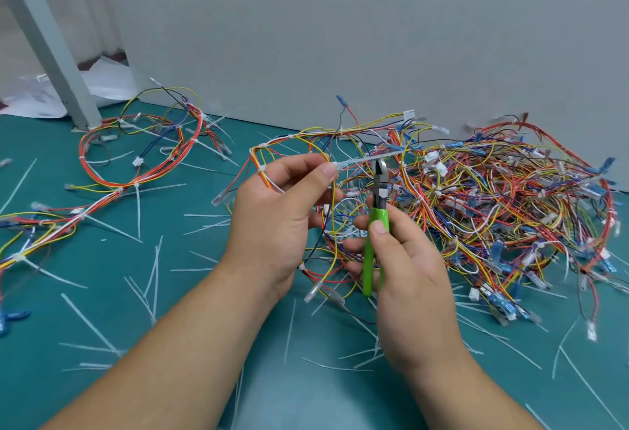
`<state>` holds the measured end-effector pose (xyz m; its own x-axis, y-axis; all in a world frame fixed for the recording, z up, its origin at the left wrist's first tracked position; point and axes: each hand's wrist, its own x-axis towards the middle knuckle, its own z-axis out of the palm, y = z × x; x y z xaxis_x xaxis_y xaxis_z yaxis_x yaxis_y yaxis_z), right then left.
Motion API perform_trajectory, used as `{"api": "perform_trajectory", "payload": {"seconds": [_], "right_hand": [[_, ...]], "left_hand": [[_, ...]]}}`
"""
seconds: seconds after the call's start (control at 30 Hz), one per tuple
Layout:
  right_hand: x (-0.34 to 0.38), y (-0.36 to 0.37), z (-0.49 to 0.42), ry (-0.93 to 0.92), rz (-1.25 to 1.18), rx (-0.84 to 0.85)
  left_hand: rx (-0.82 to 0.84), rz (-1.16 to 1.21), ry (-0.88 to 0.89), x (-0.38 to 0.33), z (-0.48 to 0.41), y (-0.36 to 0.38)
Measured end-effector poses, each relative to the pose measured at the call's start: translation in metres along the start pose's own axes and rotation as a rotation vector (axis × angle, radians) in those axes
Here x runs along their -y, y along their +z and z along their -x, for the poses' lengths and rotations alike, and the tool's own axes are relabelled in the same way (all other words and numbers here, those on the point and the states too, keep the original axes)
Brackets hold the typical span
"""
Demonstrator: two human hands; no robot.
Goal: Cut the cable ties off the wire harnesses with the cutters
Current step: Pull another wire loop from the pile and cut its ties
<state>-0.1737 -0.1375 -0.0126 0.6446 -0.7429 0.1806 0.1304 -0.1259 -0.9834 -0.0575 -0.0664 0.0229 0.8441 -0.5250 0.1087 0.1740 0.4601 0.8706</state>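
I count one pair of cutters [377, 215] gripped by right hand [412, 269], jaws at one tie [357, 161], left hand [282, 211] pinching it left of the cutters, one wire heap [503, 198] to their right

We see soft, even, fairly bright light with hardly any shadow or glare on the teal surface [190, 310]. Our wide lens tilts the grey post [44, 38] at the left edge, and the far wire pile [510, 208] looks slightly soft.
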Motion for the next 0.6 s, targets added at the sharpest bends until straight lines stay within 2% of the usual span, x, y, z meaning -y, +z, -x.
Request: {"api": "perform_trajectory", "payload": {"seconds": [0.13, 0.3, 0.6], "right_hand": [[0.0001, 0.002, 0.0014, -0.028, 0.033, 0.046], [0.0012, 0.0073, 0.0057, -0.15, 0.144, 0.108], [-0.0009, 0.0041, 0.003, -0.19, 0.185, 0.087]], "left_hand": [[0.006, -0.048, -0.003, 0.0023, -0.0003, -0.0004], [0.043, -0.131, -0.025, 0.0046, 0.0006, -0.0012], [0.064, -0.106, -0.076, 0.0025, 0.0016, -0.0014]]}}
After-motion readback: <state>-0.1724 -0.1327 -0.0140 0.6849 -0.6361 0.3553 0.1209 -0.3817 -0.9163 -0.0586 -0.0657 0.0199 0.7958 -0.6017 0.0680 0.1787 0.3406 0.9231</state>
